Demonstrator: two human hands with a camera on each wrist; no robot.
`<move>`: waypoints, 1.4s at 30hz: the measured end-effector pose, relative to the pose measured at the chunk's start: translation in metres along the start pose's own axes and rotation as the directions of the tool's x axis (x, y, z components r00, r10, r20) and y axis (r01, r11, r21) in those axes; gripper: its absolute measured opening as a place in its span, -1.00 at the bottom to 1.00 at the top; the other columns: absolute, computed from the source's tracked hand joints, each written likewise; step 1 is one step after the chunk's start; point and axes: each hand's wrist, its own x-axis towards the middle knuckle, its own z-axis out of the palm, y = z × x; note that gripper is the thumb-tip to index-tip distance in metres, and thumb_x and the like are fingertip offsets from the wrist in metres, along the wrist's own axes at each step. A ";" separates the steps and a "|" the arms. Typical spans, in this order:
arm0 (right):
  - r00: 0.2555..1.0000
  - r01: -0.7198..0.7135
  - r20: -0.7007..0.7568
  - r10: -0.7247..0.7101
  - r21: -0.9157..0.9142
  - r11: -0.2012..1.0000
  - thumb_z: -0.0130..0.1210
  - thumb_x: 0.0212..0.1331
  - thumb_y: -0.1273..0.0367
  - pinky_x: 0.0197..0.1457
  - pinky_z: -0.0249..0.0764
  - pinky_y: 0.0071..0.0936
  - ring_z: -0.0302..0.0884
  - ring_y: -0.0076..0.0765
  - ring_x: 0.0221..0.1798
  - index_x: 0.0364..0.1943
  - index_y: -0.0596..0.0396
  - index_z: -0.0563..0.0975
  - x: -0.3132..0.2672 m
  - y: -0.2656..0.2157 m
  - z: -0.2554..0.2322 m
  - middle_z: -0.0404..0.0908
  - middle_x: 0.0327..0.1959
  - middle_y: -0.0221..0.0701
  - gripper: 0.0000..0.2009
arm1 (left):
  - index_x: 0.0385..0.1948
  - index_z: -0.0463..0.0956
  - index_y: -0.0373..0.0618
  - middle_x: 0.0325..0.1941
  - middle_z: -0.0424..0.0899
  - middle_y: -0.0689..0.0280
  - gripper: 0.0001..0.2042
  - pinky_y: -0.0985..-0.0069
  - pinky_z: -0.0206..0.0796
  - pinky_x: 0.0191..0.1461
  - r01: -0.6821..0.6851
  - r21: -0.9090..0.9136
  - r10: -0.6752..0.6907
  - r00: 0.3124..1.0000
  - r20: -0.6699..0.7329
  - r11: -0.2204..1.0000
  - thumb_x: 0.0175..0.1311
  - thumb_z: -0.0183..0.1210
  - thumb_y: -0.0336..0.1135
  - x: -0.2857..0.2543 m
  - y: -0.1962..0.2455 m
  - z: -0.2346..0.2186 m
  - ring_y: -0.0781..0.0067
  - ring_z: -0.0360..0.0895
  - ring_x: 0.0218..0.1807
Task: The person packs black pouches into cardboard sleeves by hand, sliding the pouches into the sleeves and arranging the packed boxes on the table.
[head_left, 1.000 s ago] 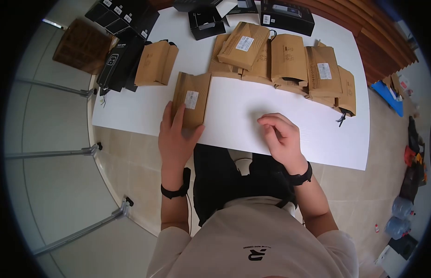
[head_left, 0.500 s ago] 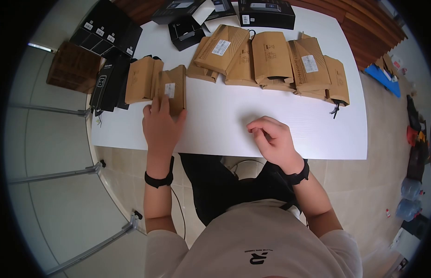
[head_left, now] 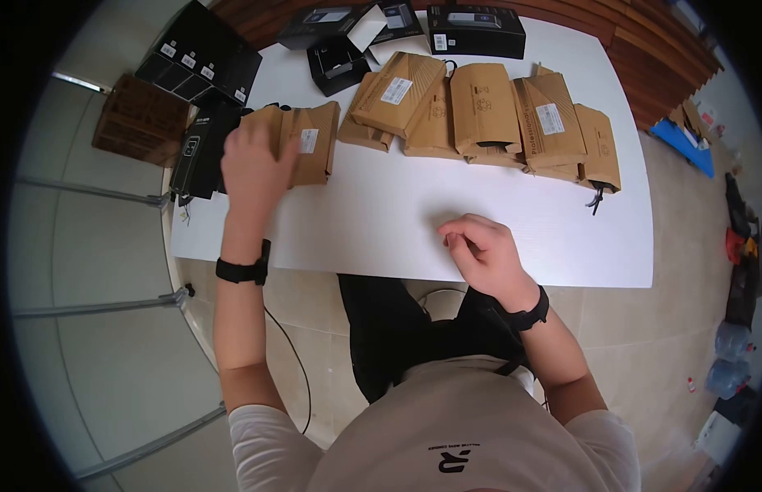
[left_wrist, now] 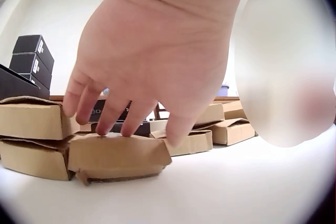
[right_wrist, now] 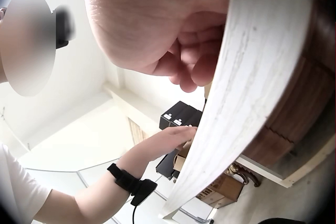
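Note:
In the head view my left hand (head_left: 258,168) is over a brown cardboard box (head_left: 270,119) at the left of the table, covering much of it. A second cardboard box (head_left: 313,148) with a white label lies directly to its right. The left wrist view shows the fingers spread and pointing down, with fingertips right at the top of the nearest cardboard box (left_wrist: 118,155). Nothing is gripped there. My right hand (head_left: 483,254) lies near the table's front edge, its fingers loosely curled and holding nothing.
Black boxes (head_left: 204,148) stand left of the cardboard ones, beside a taller black stack (head_left: 200,61). Several more cardboard boxes (head_left: 483,107) lie in overlapping piles across the middle and right. At the back of the white table (head_left: 364,221) are an opened black box (head_left: 336,66) and other black boxes (head_left: 477,31).
The labelled cardboard box slid left and away from me, up beside the other one. My left hand then let go and moved further left over the boxes. The right hand stayed put.

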 end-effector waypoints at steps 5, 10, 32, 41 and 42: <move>1.000 0.024 -0.015 -0.024 -0.003 1.000 0.06 0.11 0.56 -0.42 0.47 -0.46 0.54 -0.26 -0.52 -0.32 0.16 0.61 -0.001 -0.001 -0.001 0.62 -0.46 -0.28 -0.89 | 0.33 0.19 -0.26 0.18 0.48 -0.10 -0.12 0.16 0.32 0.27 0.383 0.029 -0.372 0.872 0.319 0.923 0.09 0.20 0.24 0.009 -0.035 0.022 -0.16 0.39 0.26; 0.999 0.034 -0.003 -0.034 -0.014 0.999 0.06 0.08 0.57 -0.44 0.45 -0.42 0.51 -0.19 -0.55 -0.35 0.14 0.61 -0.002 0.001 0.000 0.59 -0.50 -0.28 -0.88 | 0.38 0.11 -0.26 0.26 0.38 -0.15 -0.02 0.25 0.31 0.29 0.512 -0.189 -0.411 0.820 0.399 0.838 -0.09 0.35 0.09 0.006 -0.047 0.029 -0.13 0.42 0.25; 0.985 -0.053 0.174 -0.004 0.319 0.946 0.21 0.08 0.49 -0.34 0.35 -0.64 0.36 -0.66 -0.45 0.14 0.18 0.48 -0.007 0.004 -0.004 0.59 -0.29 -0.45 -0.54 | 0.29 0.26 -0.11 0.33 0.30 0.04 -0.10 0.12 0.28 0.29 -0.252 -0.706 0.285 0.956 -0.074 0.662 -0.29 0.47 -0.49 -0.129 0.071 -0.007 -0.11 0.29 0.30; 0.979 -0.134 0.193 0.062 0.384 0.914 0.20 0.06 0.49 -0.51 0.26 -0.59 0.26 -0.60 -0.64 0.11 0.13 0.51 -0.009 0.011 0.000 0.39 -0.67 -0.51 -0.56 | 0.22 0.33 -0.07 0.29 0.37 0.07 -0.16 0.08 0.32 0.24 -0.346 -0.719 0.385 0.916 -0.117 0.603 -0.31 0.48 -0.44 -0.131 0.078 -0.009 -0.11 0.36 0.24; 0.980 -0.097 0.198 0.033 0.322 0.942 0.21 0.04 0.48 -0.51 0.26 -0.58 0.26 -0.57 -0.64 0.11 0.14 0.51 -0.008 0.010 0.000 0.38 -0.67 -0.49 -0.55 | 0.22 0.33 -0.07 0.29 0.37 0.07 -0.16 0.08 0.32 0.24 -0.346 -0.720 0.387 0.915 -0.116 0.601 -0.31 0.48 -0.44 -0.132 0.079 -0.008 -0.11 0.36 0.24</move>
